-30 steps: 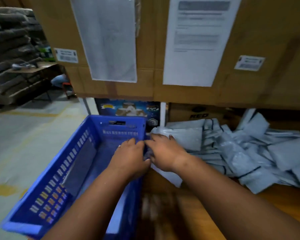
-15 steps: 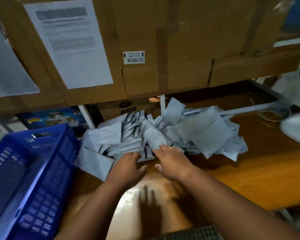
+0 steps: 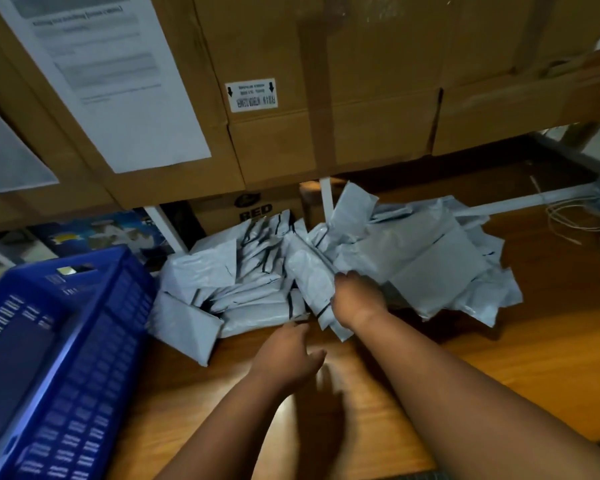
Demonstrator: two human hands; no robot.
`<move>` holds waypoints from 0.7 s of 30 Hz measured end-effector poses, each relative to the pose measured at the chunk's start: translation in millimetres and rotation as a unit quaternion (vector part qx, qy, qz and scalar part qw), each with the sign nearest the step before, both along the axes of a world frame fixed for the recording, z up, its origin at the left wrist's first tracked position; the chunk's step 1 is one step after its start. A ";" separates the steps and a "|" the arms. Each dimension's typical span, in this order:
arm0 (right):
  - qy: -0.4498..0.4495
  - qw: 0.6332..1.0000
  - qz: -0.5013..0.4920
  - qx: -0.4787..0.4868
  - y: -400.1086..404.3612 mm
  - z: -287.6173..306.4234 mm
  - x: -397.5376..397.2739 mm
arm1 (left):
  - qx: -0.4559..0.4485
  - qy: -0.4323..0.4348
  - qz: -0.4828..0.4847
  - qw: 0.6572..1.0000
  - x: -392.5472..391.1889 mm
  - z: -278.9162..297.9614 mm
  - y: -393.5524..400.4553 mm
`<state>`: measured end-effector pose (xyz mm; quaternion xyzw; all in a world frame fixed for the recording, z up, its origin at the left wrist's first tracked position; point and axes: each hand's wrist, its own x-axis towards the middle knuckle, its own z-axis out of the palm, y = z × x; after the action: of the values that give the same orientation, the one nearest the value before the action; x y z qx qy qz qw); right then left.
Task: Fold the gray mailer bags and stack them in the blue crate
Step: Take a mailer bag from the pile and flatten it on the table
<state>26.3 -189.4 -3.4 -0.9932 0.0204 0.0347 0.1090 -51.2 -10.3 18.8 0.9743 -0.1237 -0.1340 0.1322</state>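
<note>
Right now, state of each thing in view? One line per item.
right hand: grips a gray mailer bag at the front of the pile
left hand: open, holds nothing, above the wooden table
pile of mailer bags: loose, unsorted, on the table
blue crate: left of the pile, contents unclear
cardboard boxes: closed, taped

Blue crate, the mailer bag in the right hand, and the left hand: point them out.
blue crate (image 3: 84, 341): head view, on its near side wall.
mailer bag (image 3: 309, 271): head view, on its flat upper face, above the gripping fingers.
left hand (image 3: 286, 355): head view, on the back of the hand.
</note>
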 end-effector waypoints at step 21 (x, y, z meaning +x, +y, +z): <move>-0.143 0.964 0.219 0.057 -13.3 -30.7 -132.7 | -0.063 -0.231 -0.037 0.970 -91.6 -23.3 42.8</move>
<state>-106.4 -202.7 -34.1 -0.9604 -0.2150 -0.0832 0.1566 -142.8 32.5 -4.5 0.9632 -0.1950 0.0982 0.1565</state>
